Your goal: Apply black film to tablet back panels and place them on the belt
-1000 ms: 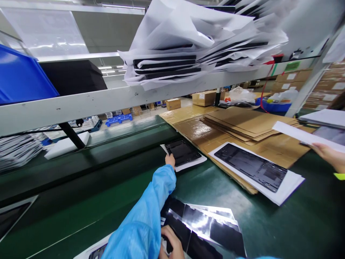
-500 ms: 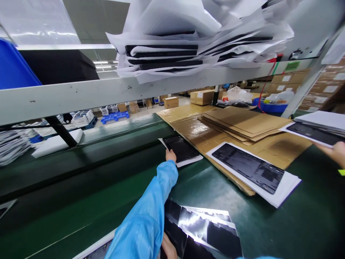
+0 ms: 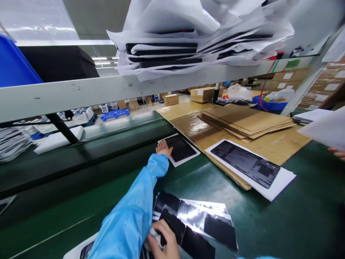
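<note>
My left hand (image 3: 164,147), in a blue sleeve, reaches far out with fingers apart. It lies at the left edge of a flat black panel (image 3: 182,149) on a white sheet. Close to me, my right hand (image 3: 165,241) is closed around a small white crumpled piece (image 3: 154,233), which I cannot identify. Beside it lie glossy sheets with black rectangular pieces (image 3: 219,230) on the green surface. At the bottom, part of another black panel in a white border (image 3: 74,251) shows, mostly behind my left sleeve.
Another black panel (image 3: 245,163) rests on white sheets, partly over flat cardboard (image 3: 188,120). Brown cardboard sheets (image 3: 248,120) are stacked behind it. At the right, another person's hand (image 3: 338,154) is below a white sheet (image 3: 327,129). A shelf beam (image 3: 94,88) crosses above, bearing wrapped black panels (image 3: 167,59).
My left hand has let go of the far panel, which now lies flatter, and has opened. My right hand has come further into view. The other person's black panel is hidden behind a white sheet.
</note>
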`<state>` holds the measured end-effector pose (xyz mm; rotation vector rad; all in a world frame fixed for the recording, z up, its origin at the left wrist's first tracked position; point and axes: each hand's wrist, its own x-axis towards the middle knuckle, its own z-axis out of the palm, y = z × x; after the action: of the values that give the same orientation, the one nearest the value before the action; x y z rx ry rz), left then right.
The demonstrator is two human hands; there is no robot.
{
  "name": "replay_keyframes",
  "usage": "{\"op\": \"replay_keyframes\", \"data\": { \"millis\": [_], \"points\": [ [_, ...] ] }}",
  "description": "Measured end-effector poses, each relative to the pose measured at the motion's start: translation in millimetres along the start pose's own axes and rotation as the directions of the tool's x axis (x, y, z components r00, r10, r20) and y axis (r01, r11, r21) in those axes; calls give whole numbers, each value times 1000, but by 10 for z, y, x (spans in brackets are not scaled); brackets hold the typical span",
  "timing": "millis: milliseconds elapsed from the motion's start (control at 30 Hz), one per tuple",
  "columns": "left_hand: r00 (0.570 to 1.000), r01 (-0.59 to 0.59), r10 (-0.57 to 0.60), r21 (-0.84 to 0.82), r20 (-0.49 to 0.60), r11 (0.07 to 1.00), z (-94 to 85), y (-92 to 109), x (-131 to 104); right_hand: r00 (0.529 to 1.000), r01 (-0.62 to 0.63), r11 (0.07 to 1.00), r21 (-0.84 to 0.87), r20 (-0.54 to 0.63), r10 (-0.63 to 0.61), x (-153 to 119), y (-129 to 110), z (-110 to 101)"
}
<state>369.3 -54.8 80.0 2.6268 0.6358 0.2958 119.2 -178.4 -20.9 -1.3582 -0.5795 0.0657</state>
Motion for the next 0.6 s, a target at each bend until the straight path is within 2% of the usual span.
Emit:
{"op": "replay_keyframes", "data": {
  "millis": [100, 167, 233, 367, 433, 500, 567, 600],
  "points": [
    [988, -147, 142, 77, 67, 986, -293, -95, -147, 997, -71, 997, 2, 38, 71, 10, -217, -42],
    [961, -257, 243, 96, 134, 962, -439, -137, -315, 994, -93, 996, -1, 62, 93, 6, -301, -57],
    [915, -372, 349, 90, 201, 924, -540, -160, -565, 996, -73, 997, -6, 52, 73, 13, -349, -62],
    [803, -553, 518, 42, 296, 832, -658, -256, -1239, 999, 33, 998, -50, -15, -34, 37, -483, -152],
    [755, -612, 570, 36, 324, 790, -713, -401, -1563, 996, 46, 994, -100, -65, -53, -19, -596, -306],
    [712, -671, 612, 76, 343, 738, -795, -624, -1818, 989, 3, 981, -192, -148, -32, -174, -693, -540],
    [700, -698, 623, 150, 349, 700, -903, -881, -1997, 975, -80, 942, -325, -220, 7, -420, -733, -812],
    [713, -690, 611, 190, 344, 698, -958, -1000, -2064, 964, -141, 905, -402, -263, 33, -563, -728, -939]
  ]
}}
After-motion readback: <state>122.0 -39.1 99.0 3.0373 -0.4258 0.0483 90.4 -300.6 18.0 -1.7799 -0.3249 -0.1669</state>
